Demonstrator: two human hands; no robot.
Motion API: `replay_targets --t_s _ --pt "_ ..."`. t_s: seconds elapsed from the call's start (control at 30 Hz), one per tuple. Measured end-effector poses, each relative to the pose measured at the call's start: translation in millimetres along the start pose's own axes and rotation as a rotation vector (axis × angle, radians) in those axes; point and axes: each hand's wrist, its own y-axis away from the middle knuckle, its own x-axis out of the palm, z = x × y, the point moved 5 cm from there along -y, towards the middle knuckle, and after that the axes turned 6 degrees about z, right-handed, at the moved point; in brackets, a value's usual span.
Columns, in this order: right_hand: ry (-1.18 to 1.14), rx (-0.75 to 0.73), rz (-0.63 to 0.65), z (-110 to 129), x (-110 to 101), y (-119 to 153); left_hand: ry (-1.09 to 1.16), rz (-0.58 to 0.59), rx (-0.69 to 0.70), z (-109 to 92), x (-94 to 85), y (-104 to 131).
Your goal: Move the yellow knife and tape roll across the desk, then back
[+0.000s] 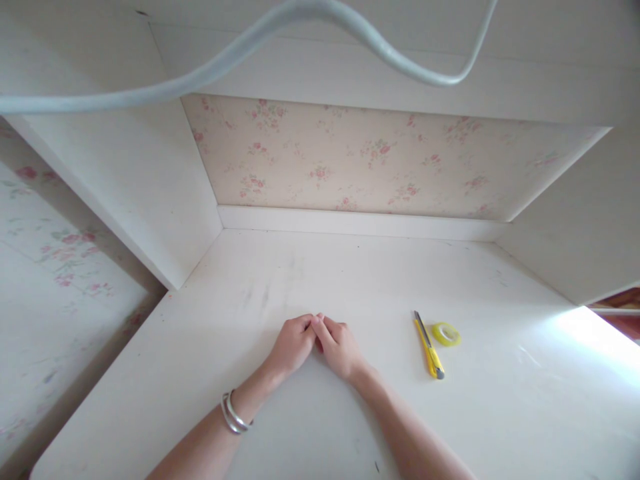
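Observation:
My left hand (295,343) and my right hand (337,347) meet in the middle of the white desk, thumbs side by side and fingers curled in against each other. Both are closed, and no object shows in either one. The undersides of the fingers are hidden. To the right of my right hand lies a yellow utility knife (429,347), its dark blade end pointing away from me. Just beyond the knife, a roll of yellow tape (446,334) rests flat on the desk. Neither hand touches these things.
White panels (145,187) border the desk (240,267) at left and right, with a low ledge (350,221) along the back. Floral wallpaper (320,160) covers the wall behind. A pale cable (200,77) hangs across the top of the view. Bright light falls on the right edge.

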Motion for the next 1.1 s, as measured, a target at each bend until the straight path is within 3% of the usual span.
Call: replay_targets --t_s 1.1 --pt "0.004 -0.007 -0.005 1.5 -0.2 -0.4 -0.013 0.004 0.011 0.0 -0.6 0.7"
